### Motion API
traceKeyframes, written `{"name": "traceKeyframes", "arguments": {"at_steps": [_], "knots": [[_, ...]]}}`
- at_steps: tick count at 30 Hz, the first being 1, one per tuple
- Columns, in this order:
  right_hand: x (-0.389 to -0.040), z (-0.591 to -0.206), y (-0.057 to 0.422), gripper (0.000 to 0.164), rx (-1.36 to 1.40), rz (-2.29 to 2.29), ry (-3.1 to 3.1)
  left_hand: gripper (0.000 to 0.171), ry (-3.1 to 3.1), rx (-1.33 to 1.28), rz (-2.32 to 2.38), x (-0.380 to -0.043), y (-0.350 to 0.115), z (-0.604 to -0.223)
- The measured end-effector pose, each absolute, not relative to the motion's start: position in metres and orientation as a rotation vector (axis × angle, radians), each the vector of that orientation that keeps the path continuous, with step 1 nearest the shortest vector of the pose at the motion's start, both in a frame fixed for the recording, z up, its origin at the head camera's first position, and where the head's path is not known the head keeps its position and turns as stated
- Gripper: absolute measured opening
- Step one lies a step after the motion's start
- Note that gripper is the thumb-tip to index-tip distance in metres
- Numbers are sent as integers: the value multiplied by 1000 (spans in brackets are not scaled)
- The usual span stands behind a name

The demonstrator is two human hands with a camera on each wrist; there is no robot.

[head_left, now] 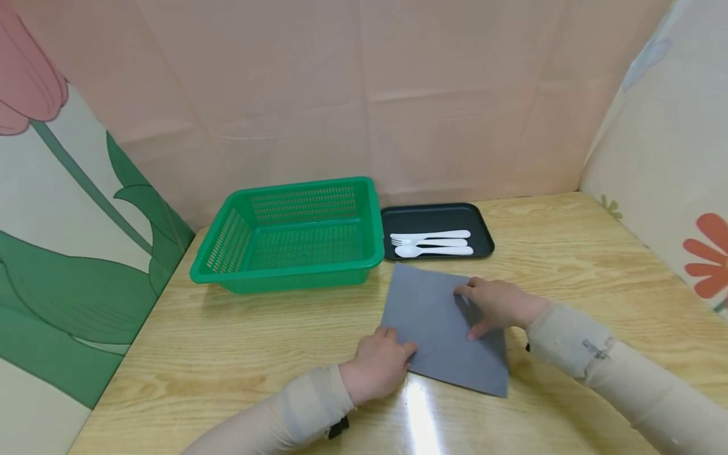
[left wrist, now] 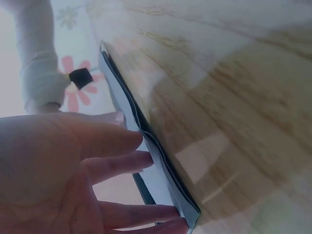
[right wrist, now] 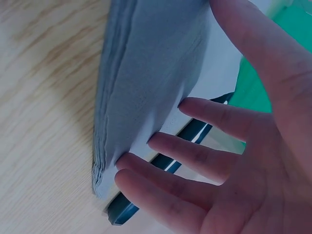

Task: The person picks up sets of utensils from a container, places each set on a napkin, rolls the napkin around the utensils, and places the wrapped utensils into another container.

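Note:
A grey folded cloth (head_left: 440, 322) lies flat on the table; its stacked layers show along the edge in the right wrist view. At its near left corner is my left hand (head_left: 378, 366), thumb and fingers touching the edge. The left wrist view shows that hand's fingers (left wrist: 122, 163) fairly straight against the cloth (left wrist: 165, 180). My right hand (head_left: 500, 303) rests its fingertips on the cloth's right part, thumb spread from the other fingers. In the right wrist view these fingers (right wrist: 195, 156) are extended and touch the cloth's upper surface (right wrist: 151, 73).
A green plastic basket (head_left: 301, 278) stands at the back left of the wooden table (head_left: 256, 328). Beside it is a black tray (head_left: 426, 218) holding a white knife (head_left: 449, 234), fork (head_left: 438, 242) and spoon (head_left: 435, 251). The cloth's far edge lies close to the tray.

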State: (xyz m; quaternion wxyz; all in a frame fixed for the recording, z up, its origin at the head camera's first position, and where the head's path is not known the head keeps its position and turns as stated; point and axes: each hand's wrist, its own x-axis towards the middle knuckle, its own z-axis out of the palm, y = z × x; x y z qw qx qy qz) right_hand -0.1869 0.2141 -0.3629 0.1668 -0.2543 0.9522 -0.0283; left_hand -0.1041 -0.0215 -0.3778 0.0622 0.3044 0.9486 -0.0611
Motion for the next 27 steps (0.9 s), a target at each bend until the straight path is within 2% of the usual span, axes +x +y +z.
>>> {"name": "traceKeyframes", "arguments": {"at_steps": [27], "knots": [[-177, -363, 219, 90, -766, 3, 2731, 30, 2881, 872, -158, -110, -23, -378]]}}
